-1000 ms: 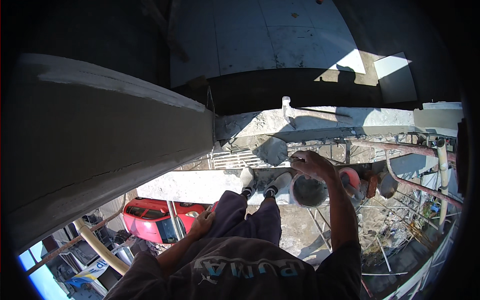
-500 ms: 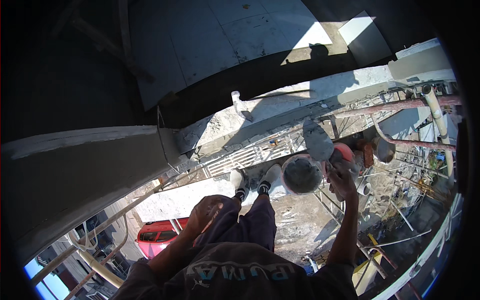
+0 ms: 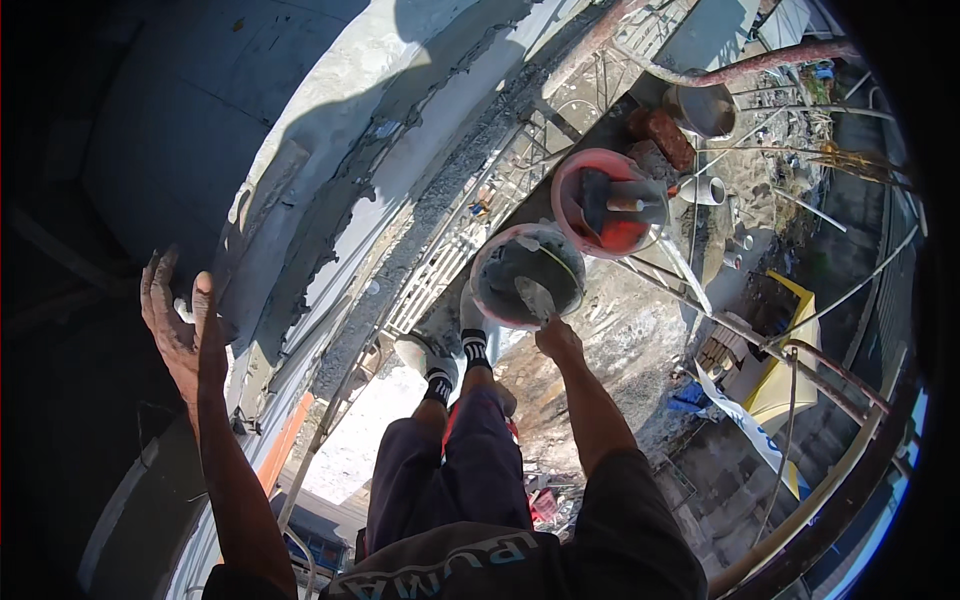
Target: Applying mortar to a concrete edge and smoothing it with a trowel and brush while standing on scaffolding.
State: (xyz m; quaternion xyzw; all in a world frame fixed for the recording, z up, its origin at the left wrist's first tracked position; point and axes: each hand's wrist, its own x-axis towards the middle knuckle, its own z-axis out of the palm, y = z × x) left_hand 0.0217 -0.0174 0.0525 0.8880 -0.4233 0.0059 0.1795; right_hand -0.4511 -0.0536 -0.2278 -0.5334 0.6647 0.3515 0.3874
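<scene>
My right hand (image 3: 560,342) is closed on the handle of a trowel (image 3: 537,299). Its blade dips into a bucket of grey mortar (image 3: 484,291) standing just right of my feet; how deep the tip goes is hidden by the wet mix. Out to the left, my left hand (image 3: 178,335) is raised with fingers apart over the dark side of the plastered ledge (image 3: 365,135). A small pale patch shows between its thumb and fingers, and I cannot make out what it is. Touching the mortar bucket is a red bucket (image 3: 566,190) with a handled tool (image 3: 632,196) inside.
I stand on a narrow scaffold platform (image 3: 335,455) high above the ground. Reddish bricks (image 3: 665,138) and another bucket (image 3: 703,108) lie beyond the red bucket. Rusty pipes (image 3: 780,60) cross at the right. A yellow-edged canopy (image 3: 790,360) shows far below.
The trowel has gone from beside the ledge down into the mortar bucket. My left hand has swung from near my knee out to the left, fingers spreading. The view has turned.
</scene>
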